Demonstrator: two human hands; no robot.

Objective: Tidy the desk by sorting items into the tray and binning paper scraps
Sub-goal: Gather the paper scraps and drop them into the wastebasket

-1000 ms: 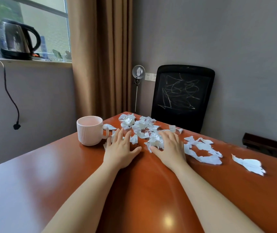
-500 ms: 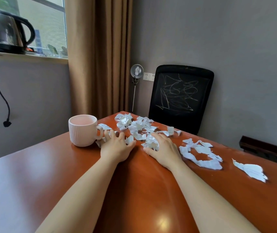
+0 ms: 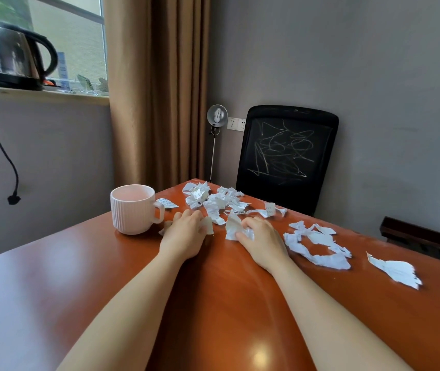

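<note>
Torn white paper scraps [image 3: 220, 202] lie heaped at the far corner of the reddish wooden desk [image 3: 53, 290]. My left hand [image 3: 185, 235] is curled over a few scraps just right of a pink ribbed mug [image 3: 133, 208]. My right hand [image 3: 263, 241] is curled round a crumpled bunch of scraps [image 3: 236, 227]. More scraps [image 3: 316, 246] stretch to the right of that hand, and one larger torn piece [image 3: 398, 270] lies alone further right. No tray or bin is in view.
A black mesh chair [image 3: 287, 153] stands behind the desk's far corner. A kettle [image 3: 15, 56] sits on the windowsill at the left, its cord hanging down the wall. A brown curtain [image 3: 157, 89] and a small lamp [image 3: 216, 116] are behind the desk.
Both hands lay flat on the scraps a second ago. Their fingers have since curled inward, gathering paper, and the hands have drawn slightly back toward me.
</note>
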